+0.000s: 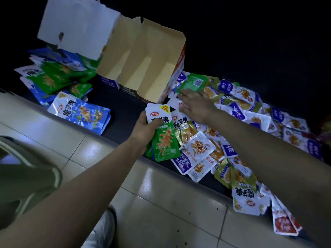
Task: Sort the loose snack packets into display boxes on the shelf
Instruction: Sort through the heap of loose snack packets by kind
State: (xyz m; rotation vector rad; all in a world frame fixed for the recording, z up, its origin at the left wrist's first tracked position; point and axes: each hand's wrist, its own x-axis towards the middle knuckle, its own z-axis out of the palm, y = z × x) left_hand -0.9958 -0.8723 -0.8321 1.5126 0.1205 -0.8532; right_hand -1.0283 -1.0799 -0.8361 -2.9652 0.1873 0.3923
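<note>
Head view, dim light. Both forearms are bare and reach forward over the edge of the dark shelf (pixel 121 111).

Left arm: comes in from lower left, wrist roughly straight. Left hand (pixel 146 128) is curled round the white upper end of a stack of green packets (pixel 165 142), thumb across the front of the top one. The stack hangs printed side towards me, over the shelf edge and against the near side of the loose pile (pixel 250 113). I cannot count the packets in it.

Right arm: comes in from the right, crossing above the pile. Right hand (pixel 195 102) is palm down with straight, slightly spread fingers (pixel 184 93), lying on the packets just right of the display box (pixel 143 63). It pinches nothing that I can see. The fingertips reach the near edge of a single green packet with barcode (pixel 193 82), which lies back side up on top of the pile, next to the box's right wall.

The box stands open on the shelf with torn flaps, plain brown inside; I cannot see any contents. The hands are near each other, the left one below and left of the right one.

Left of the box: a heap of green and blue packets (pixel 53 77), and a blue stack (pixel 80 111) at the shelf edge. Tiled floor (pixel 152 194) and a shoe (pixel 103 228) are below.
</note>
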